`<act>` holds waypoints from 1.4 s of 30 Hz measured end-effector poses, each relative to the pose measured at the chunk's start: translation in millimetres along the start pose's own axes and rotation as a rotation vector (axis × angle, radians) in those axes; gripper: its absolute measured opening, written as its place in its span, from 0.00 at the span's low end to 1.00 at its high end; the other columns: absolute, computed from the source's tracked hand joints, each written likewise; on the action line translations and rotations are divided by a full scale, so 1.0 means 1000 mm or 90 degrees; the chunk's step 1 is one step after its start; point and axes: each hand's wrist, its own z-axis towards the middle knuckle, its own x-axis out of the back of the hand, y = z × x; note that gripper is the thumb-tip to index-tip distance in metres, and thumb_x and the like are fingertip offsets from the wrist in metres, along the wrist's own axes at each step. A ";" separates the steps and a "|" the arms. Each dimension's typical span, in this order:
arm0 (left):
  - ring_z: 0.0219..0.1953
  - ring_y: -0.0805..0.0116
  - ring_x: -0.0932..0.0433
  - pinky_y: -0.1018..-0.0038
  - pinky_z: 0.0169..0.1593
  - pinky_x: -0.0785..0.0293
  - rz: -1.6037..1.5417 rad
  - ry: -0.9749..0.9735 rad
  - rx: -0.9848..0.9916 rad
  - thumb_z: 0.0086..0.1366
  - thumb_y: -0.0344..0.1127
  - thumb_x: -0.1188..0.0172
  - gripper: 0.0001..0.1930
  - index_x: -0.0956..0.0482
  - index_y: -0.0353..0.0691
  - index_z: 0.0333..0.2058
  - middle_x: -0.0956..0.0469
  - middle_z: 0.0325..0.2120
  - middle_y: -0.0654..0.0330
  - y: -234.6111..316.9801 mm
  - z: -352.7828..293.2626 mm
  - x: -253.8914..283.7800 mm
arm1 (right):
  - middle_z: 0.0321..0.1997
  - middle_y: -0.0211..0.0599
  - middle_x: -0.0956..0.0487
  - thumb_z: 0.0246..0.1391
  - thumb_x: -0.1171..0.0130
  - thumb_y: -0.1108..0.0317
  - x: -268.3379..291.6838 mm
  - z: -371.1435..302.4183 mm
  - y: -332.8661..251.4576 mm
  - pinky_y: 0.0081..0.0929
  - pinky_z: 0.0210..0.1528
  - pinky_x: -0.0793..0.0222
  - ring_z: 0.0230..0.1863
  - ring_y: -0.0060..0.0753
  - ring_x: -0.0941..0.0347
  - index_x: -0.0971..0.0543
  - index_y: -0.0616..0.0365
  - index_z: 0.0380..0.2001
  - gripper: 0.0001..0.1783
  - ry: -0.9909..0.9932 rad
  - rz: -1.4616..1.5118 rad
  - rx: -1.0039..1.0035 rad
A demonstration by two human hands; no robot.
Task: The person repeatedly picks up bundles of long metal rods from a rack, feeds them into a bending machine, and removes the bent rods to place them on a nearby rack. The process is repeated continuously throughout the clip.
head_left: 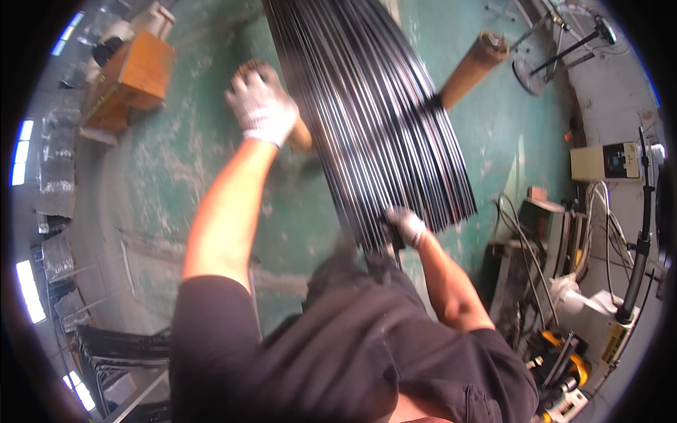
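Observation:
A wide stack of long, thin black strips (374, 120), shiny along their edges, runs from the top of the view toward my body. My left hand (262, 106), in a whitish knit glove, is closed around the upper part of a brown post (302, 137) at the stack's left side. The glove covers much of that post. Close to my waist, my gloved right hand (407, 225) grips the near ends of some black strips at the stack's front edge. Its fingertips are partly hidden among them.
Another brown post (474, 70) rises at the stack's right. An orange-brown wooden box (134, 74) stands far left. Along the right are a beige control box (605, 162), hanging cables (518, 225) and yellow-black tools (571, 359). More black strips (123, 345) lie lower left.

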 end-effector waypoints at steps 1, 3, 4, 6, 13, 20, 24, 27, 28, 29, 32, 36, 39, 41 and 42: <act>0.60 0.42 0.29 0.39 0.58 0.31 -0.027 0.023 0.007 0.52 0.44 0.34 0.33 0.24 0.35 0.56 0.25 0.53 0.47 0.003 0.003 0.002 | 0.32 0.33 0.17 0.74 0.46 0.48 -0.002 0.002 0.005 0.30 0.32 0.26 0.28 0.27 0.23 0.18 0.57 0.44 0.22 0.072 -0.141 0.060; 0.65 0.43 0.31 0.43 0.64 0.33 0.029 -0.019 0.024 0.51 0.47 0.32 0.40 0.28 0.38 0.64 0.26 0.56 0.46 -0.005 -0.002 -0.002 | 0.26 0.31 0.21 0.72 0.42 0.48 -0.020 -0.027 -0.046 0.29 0.24 0.33 0.21 0.24 0.30 0.18 0.57 0.41 0.21 0.132 -0.101 0.002; 0.65 0.43 0.32 0.42 0.64 0.34 0.007 -0.122 0.028 0.52 0.48 0.32 0.40 0.28 0.38 0.64 0.26 0.56 0.46 0.002 0.003 0.010 | 0.24 0.29 0.23 0.71 0.40 0.48 -0.025 -0.042 -0.072 0.28 0.21 0.36 0.19 0.23 0.32 0.19 0.57 0.39 0.21 0.175 0.020 -0.105; 0.64 0.44 0.31 0.44 0.64 0.34 -0.013 -0.148 0.017 0.54 0.47 0.32 0.38 0.28 0.39 0.63 0.26 0.57 0.47 0.011 0.007 0.013 | 0.23 0.31 0.23 0.70 0.38 0.45 -0.003 -0.036 -0.032 0.30 0.22 0.34 0.19 0.25 0.31 0.20 0.60 0.40 0.24 0.270 -0.033 -0.072; 0.68 0.44 0.34 0.42 0.69 0.38 -0.160 0.003 0.030 0.50 0.41 0.30 0.43 0.32 0.39 0.66 0.30 0.64 0.50 -0.001 -0.026 0.012 | 0.34 0.60 0.16 0.62 0.34 0.47 0.001 -0.253 -0.002 0.48 0.45 0.24 0.38 0.57 0.17 0.16 0.67 0.44 0.28 0.395 -0.346 -0.104; 0.70 0.42 0.32 0.45 0.76 0.42 -0.551 -0.243 0.049 0.59 0.38 0.34 0.33 0.28 0.35 0.63 0.28 0.64 0.43 0.068 -0.147 0.033 | 0.29 0.48 0.15 0.46 0.26 0.56 -0.034 -0.470 0.246 0.44 0.41 0.21 0.34 0.51 0.15 0.14 0.57 0.33 0.17 0.608 -0.375 -0.294; 0.65 0.48 0.25 0.50 0.72 0.33 -1.246 -0.841 0.662 0.74 0.44 0.40 0.24 0.26 0.33 0.59 0.22 0.58 0.46 0.138 -0.198 -0.028 | 0.30 0.41 0.14 0.57 0.33 0.62 -0.074 -0.613 0.370 0.43 0.37 0.25 0.31 0.41 0.20 0.12 0.50 0.40 0.10 0.621 -0.503 -0.330; 0.39 0.55 0.17 0.55 0.47 0.18 -1.439 -0.858 0.667 0.79 0.39 0.48 0.13 0.27 0.33 0.46 0.18 0.37 0.52 0.169 -0.184 -0.003 | 0.30 0.41 0.14 0.57 0.32 0.60 -0.116 -0.618 0.376 0.46 0.38 0.24 0.32 0.45 0.18 0.13 0.51 0.38 0.09 0.699 -0.491 -0.352; 0.37 0.55 0.17 0.56 0.44 0.18 -1.441 -0.872 0.705 0.78 0.38 0.49 0.13 0.28 0.32 0.47 0.19 0.35 0.51 0.176 -0.177 0.001 | 0.30 0.41 0.14 0.58 0.32 0.59 -0.126 -0.619 0.378 0.47 0.39 0.24 0.32 0.46 0.18 0.13 0.51 0.38 0.10 0.720 -0.491 -0.359; 0.34 0.54 0.17 0.57 0.41 0.17 -1.443 -0.881 0.748 0.78 0.38 0.50 0.12 0.29 0.32 0.48 0.19 0.33 0.50 0.178 -0.177 0.006 | 0.30 0.41 0.14 0.58 0.32 0.59 -0.137 -0.620 0.374 0.47 0.39 0.23 0.32 0.47 0.18 0.13 0.52 0.37 0.10 0.738 -0.494 -0.364; 0.26 0.53 0.20 0.56 0.32 0.19 -1.330 -0.743 0.776 0.71 0.28 0.44 0.05 0.24 0.32 0.37 0.23 0.27 0.49 0.203 -0.197 0.001 | 0.37 0.43 0.11 0.57 0.30 0.55 -0.154 -0.545 0.251 0.43 0.46 0.21 0.40 0.47 0.13 0.13 0.52 0.35 0.13 0.713 -0.506 -0.440; 0.26 0.53 0.20 0.56 0.34 0.21 -1.345 -0.778 0.750 0.69 0.27 0.44 0.08 0.22 0.31 0.30 0.23 0.24 0.50 0.206 -0.234 0.025 | 0.26 0.46 0.18 0.42 0.28 0.63 -0.159 -0.442 0.182 0.50 0.37 0.24 0.32 0.57 0.19 0.19 0.53 0.25 0.10 0.946 -0.574 -0.168; 0.31 0.49 0.19 0.52 0.45 0.20 -1.376 -0.915 0.628 0.67 0.28 0.44 0.08 0.23 0.30 0.29 0.22 0.26 0.49 0.224 -0.272 0.061 | 0.23 0.45 0.22 0.37 0.32 0.69 -0.160 -0.469 0.210 0.51 0.35 0.26 0.30 0.59 0.22 0.24 0.52 0.23 0.09 1.043 -0.588 -0.083; 0.27 0.48 0.21 0.49 0.37 0.19 -1.369 -0.988 0.779 0.70 0.31 0.45 0.09 0.25 0.32 0.30 0.24 0.26 0.50 0.246 -0.310 0.118 | 0.24 0.46 0.23 0.37 0.35 0.72 -0.153 -0.516 0.269 0.52 0.36 0.26 0.31 0.60 0.23 0.26 0.52 0.22 0.09 1.019 -0.562 -0.127; 0.31 0.46 0.20 0.46 0.42 0.18 -1.387 -1.093 0.882 0.70 0.31 0.44 0.10 0.25 0.31 0.30 0.24 0.25 0.49 0.256 -0.330 0.123 | 0.26 0.49 0.23 0.36 0.37 0.73 -0.142 -0.540 0.304 0.55 0.38 0.27 0.33 0.62 0.24 0.27 0.54 0.23 0.09 1.004 -0.589 -0.151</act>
